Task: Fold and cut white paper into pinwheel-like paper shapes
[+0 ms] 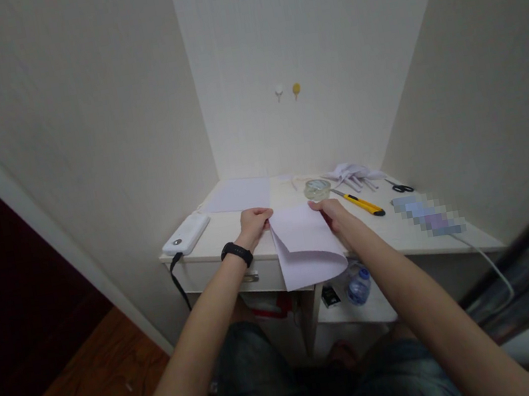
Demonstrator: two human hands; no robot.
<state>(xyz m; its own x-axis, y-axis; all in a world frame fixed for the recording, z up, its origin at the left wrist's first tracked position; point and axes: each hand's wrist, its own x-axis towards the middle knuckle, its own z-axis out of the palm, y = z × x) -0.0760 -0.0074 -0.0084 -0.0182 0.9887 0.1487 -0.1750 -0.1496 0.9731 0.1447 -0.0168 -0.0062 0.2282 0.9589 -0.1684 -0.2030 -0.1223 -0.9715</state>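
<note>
Both hands work on one folded sheet of white paper (305, 245) that lies at the front edge of the white desk (401, 229) and droops over it. The left hand (253, 221), with one black band (236, 254) on its wrist, pinches the sheet's far left corner between thumb and fingers; the right hand (330, 210) pinches the far right corner the same way. The sheet is doubled over, its upper layer curling forward above the lower one. Beyond the sheet, further back on the desk, lies one more flat sheet of paper (238, 194). Left of the folded sheet, near the desk's left edge, rests one white power bank (186, 234) with a black cable hanging from it. Just beyond the right hand sits one roll of clear tape (316, 188). Right of the folded sheet lies one yellow utility knife (361, 203), and behind it a small heap of white paper pieces (354, 174). Further right lies one pair of black-handled scissors (400, 187). Under the desk, below the sheet, stands one plastic bottle (359, 286). Two small hooks (287, 91) sit on the wall above.
</note>
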